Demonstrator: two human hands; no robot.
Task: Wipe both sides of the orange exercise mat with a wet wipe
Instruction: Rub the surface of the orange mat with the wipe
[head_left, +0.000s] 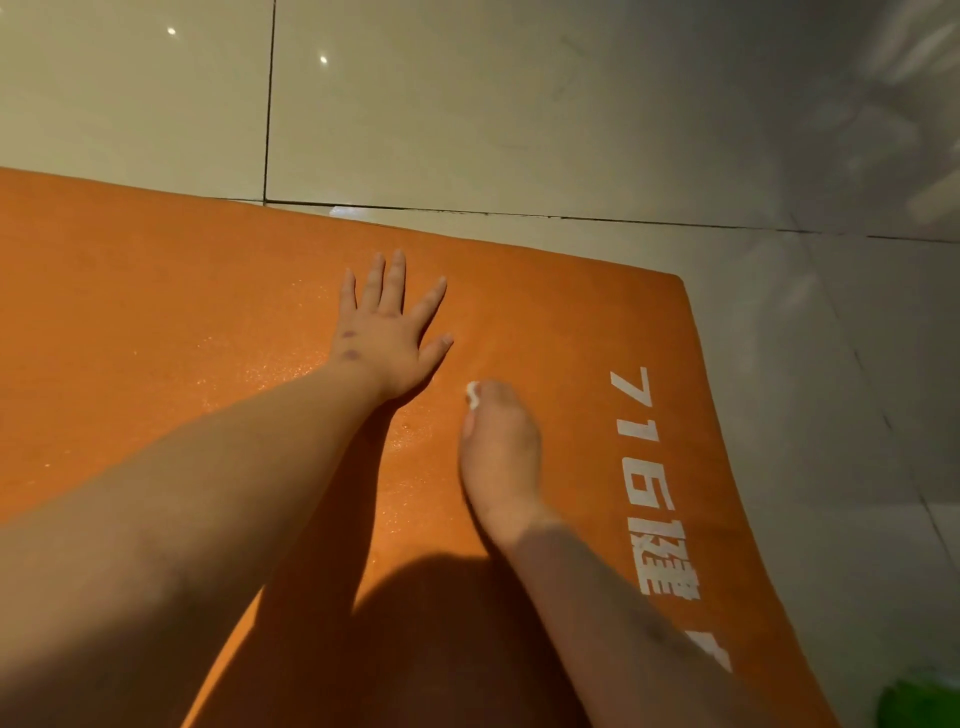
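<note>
On the pale glossy tiled floor (467, 104), I see the flat orange foam exercise mat (156, 291) spread out with both bare hands on it.

On my feed the mat fills the left and middle of the view, its far edge and right corner lying on the tiles, with damp, glistening patches near the left wrist. The left hand (387, 332) lies flat on the mat, fingers straight and spread. Just to its right, the right hand (498, 447) is curled over a small white wet wipe (472, 396) and presses it to the mat; only a scrap of it shows at the fingertips. Further right, white printed lettering (654, 478) runs along the mat's edge. A blurred green object (919, 701) sits at the lower right corner; I cannot tell what it is.
</note>
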